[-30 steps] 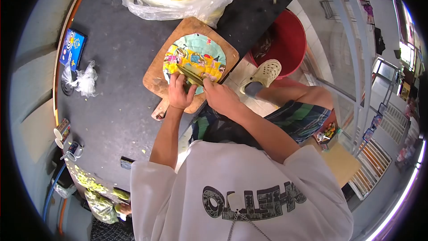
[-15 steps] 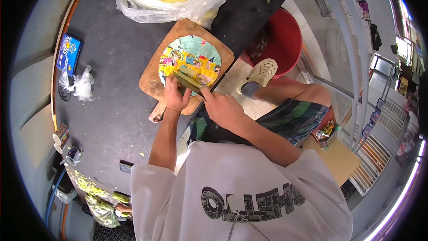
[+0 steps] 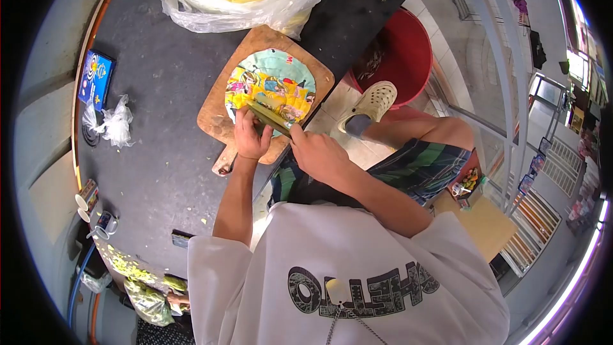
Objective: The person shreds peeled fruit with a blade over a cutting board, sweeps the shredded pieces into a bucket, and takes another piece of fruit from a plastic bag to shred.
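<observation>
A long, flat, olive-tinted knife (image 3: 271, 116) is held slantwise over a round quilted cloth pad (image 3: 281, 76) with a teal and yellow cartoon print. My right hand (image 3: 316, 150) is closed around its near end, so the handle is mostly hidden. Curled fingers of my left hand (image 3: 250, 135) grip the blade near its far end; whether a thin piece lies against the blade I cannot make out. Beneath the pad is a wooden cutting board (image 3: 214, 107), its handle pointing toward me.
A plastic bag (image 3: 211, 19) of peeled green-yellow fruit stands beyond the board. Right of the table is a red bin (image 3: 415, 57), near my clog (image 3: 377, 102). A blue box (image 3: 97, 80), crumpled plastic (image 3: 117, 121), cups (image 3: 105, 223) and a phone (image 3: 181, 237) lie leftward. Another person's hand (image 3: 179, 299) shows lower left.
The view has shifted very slightly. The knife has tilted a little and its face looks narrower; both hands stay in nearly the same place.
</observation>
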The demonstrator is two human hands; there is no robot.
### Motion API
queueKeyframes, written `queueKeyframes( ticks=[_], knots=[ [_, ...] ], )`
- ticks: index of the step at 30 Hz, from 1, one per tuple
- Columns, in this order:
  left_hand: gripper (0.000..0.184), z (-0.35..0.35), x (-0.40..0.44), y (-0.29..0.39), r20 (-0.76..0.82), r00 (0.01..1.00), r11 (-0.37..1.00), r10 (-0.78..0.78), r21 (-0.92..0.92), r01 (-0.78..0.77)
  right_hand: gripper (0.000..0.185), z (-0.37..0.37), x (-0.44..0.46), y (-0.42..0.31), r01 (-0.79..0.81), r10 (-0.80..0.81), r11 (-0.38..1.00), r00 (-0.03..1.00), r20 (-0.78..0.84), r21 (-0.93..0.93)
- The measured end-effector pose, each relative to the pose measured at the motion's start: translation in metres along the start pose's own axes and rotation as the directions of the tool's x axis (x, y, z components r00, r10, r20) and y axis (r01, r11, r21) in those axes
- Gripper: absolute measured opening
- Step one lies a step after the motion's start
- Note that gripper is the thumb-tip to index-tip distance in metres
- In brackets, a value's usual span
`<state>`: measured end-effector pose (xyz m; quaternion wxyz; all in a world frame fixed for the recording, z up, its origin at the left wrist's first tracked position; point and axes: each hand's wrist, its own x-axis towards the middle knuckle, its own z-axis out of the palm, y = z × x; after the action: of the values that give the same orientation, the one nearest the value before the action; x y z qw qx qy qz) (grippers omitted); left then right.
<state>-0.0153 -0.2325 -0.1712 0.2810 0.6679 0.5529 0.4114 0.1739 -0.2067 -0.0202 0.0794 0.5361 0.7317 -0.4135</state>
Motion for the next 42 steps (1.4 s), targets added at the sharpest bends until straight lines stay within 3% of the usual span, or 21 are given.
queueKeyframes(
  ticks=[3, 5, 16, 18, 22, 30, 42],
  knots=[
    [0.055, 0.002, -0.002, -0.002, -0.009, 1.0, 1.0, 0.023, -0.005, -0.023, 0.017, 0.011, 0.008, 0.008, 0.018, -0.017, 0.999, 0.999, -0.028, 0.037],
    [0.055, 0.004, -0.005, -0.004, 0.002, 0.999, 0.998, -0.039, -0.044, 0.039, 0.018, 0.025, 0.019, 0.014, 0.029, -0.022, 0.996, 0.996, -0.086, 0.079],
    [0.05, 0.003, -0.003, 0.0, -0.002, 0.993, 0.989, -0.115, -0.091, 0.114, 0.018, 0.005, 0.01, 0.002, 0.025, -0.024, 0.999, 0.999, -0.022, 0.044],
    [0.053, 0.0, 0.001, 0.0, 0.009, 1.0, 1.0, 0.018, 0.013, -0.018, 0.018, -0.003, -0.001, -0.004, 0.035, -0.032, 0.998, 0.999, -0.038, 0.057],
    [0.055, 0.002, -0.001, 0.001, -0.038, 0.999, 0.999, 0.033, 0.019, -0.032, 0.018, -0.006, -0.009, -0.006, -0.006, 0.005, 0.999, 1.0, 0.008, 0.052],
    [0.053, 0.005, -0.01, -0.002, -0.007, 0.995, 0.994, -0.104, -0.031, 0.103, 0.022, 0.004, -0.003, -0.001, -0.022, 0.022, 0.998, 1.0, -0.008, 0.052],
    [0.05, 0.006, -0.01, -0.002, -0.031, 0.995, 0.995, -0.097, -0.036, 0.095, 0.031, 0.021, 0.013, 0.013, 0.016, -0.009, 0.99, 0.999, -0.048, 0.141]
  ],
)
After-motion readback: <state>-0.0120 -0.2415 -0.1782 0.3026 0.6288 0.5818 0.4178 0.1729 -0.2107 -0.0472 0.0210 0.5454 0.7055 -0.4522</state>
